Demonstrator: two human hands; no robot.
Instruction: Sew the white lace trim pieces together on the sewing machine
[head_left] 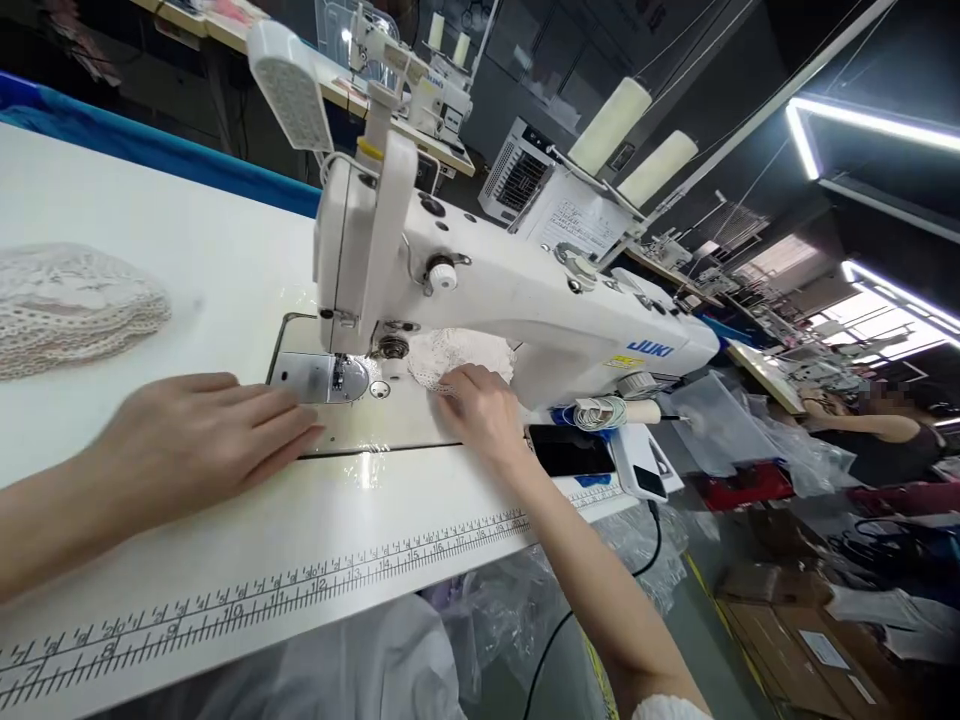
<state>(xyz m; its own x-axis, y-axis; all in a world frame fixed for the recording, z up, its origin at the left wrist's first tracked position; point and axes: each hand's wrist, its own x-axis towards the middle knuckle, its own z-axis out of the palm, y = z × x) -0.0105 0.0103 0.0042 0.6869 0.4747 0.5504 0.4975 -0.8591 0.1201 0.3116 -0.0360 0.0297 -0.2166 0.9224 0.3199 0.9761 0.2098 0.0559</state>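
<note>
My left hand [202, 440] lies flat with its fingers stretched out and together, just in front of the metal needle plate [311, 375]; nothing shows in it. Under the arm of a white sewing machine [480, 270] is a small pile of white lace pieces [465, 352] with scalloped, holed edges. My right hand [484, 410] reaches in from the right, its bent fingers closed on the near edge of that lace. Its fingertips are partly hidden. On the left part of the table lies a larger stack of lace pieces [75, 300].
A ruler strip [330, 590] runs along the table's front edge. Right of my right hand lie a dark phone [570, 452], a white device [637, 465] with a cable, and a thread cone [641, 412]. Another person [877, 435] sits at the far right.
</note>
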